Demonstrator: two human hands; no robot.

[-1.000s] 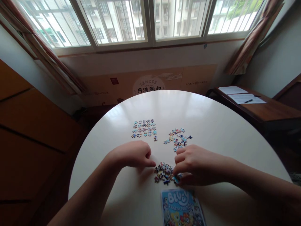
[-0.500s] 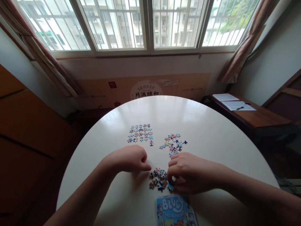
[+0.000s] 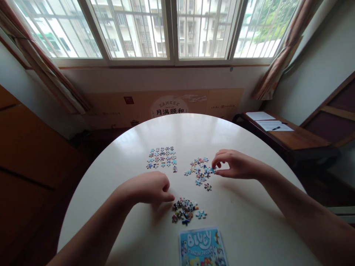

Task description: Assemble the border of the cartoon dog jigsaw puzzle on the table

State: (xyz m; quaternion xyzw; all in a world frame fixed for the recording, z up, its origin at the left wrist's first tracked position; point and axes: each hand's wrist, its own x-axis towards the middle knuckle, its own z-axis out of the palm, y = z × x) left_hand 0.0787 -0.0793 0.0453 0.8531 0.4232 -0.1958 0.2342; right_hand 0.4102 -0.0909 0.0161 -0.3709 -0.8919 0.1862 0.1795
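Head view: small, multicoloured, knobbed puzzle pieces [image 3: 184, 211].

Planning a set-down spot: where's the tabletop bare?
Bare on the white table: between the rows of pieces and the far edge; between BLUEY picture and right forearm. Crowded: the middle, with scattered pieces, pile, left hand and right hand.

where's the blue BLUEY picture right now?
The BLUEY picture is in the head view, bottom edge, slightly right of centre. It's on the white table, just below the heaped puzzle pieces.
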